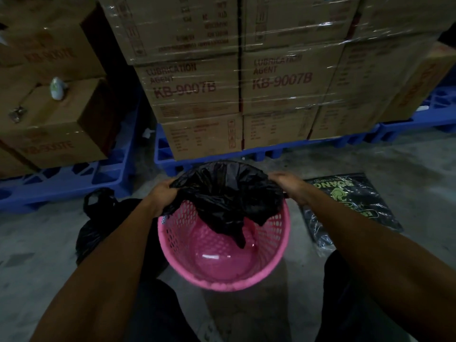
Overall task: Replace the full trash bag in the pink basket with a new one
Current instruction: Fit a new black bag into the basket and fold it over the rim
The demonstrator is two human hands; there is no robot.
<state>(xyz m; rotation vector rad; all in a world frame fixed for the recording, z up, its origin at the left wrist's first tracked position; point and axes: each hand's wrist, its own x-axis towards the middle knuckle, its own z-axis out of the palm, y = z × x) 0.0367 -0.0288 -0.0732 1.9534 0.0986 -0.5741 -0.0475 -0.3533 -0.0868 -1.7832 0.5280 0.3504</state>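
The pink basket [223,255] stands on the concrete floor [370,156] between the person's knees, its shiny bottom bare. A new black trash bag [222,196] is draped over the basket's far rim, with a loose tail hanging down inside. The left hand [164,191] is closed on the bag's edge at the left side of the rim; the right hand [287,183] is closed on the edge at the right side, stretching the bag's mouth between them. A full, tied black bag [95,225] sits on the floor just left of the basket. A flat pack of black bags [345,203] lies to the right. Beyond, wrapped cartons [241,80] are stacked on blue pallets [246,156].
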